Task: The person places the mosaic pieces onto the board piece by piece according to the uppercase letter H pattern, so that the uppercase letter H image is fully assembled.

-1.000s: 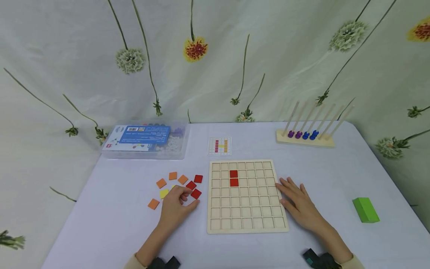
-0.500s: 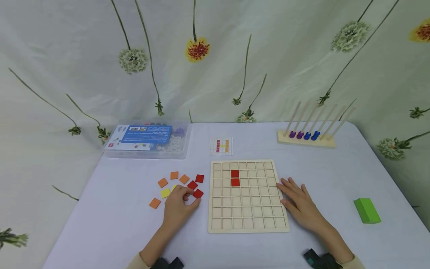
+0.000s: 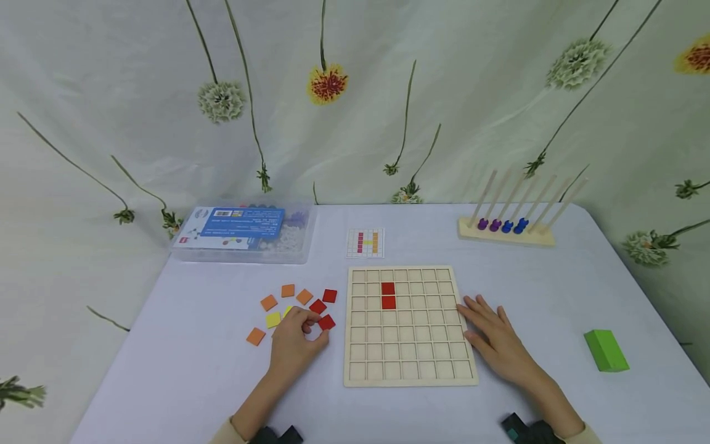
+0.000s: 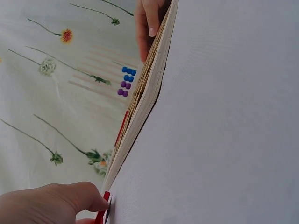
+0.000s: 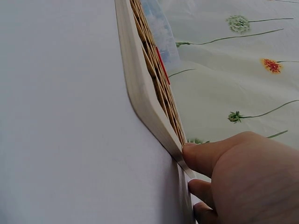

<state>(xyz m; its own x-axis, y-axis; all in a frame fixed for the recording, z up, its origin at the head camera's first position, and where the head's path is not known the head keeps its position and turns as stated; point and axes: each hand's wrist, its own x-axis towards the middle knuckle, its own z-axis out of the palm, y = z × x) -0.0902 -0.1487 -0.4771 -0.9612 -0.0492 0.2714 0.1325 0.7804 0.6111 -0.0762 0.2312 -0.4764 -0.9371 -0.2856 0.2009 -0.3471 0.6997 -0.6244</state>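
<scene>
- Pinched between thumb and curled finger of left hand (image 3: 296, 345): red tile (image 3: 327, 322), just left of board (image 3: 410, 382).
- In left wrist view only: tile edge-on; whether lifted, cannot tell.
- Relaxed, fingers extended: right hand (image 3: 495, 342); contact with board's rim plainest in right wrist view.
- In head view alone: orange tiles (image 3: 269, 302), green block (image 3: 606, 351).
- Open room: tabletop (image 3: 554, 320) between right hand and block, also along board's near edge.

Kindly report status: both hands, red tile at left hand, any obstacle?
Left hand pinching red tile beside board. Right hand touching board's right edge. Two more red tiles set in board. Possibly in the way: loose tiles near left hand.
</scene>
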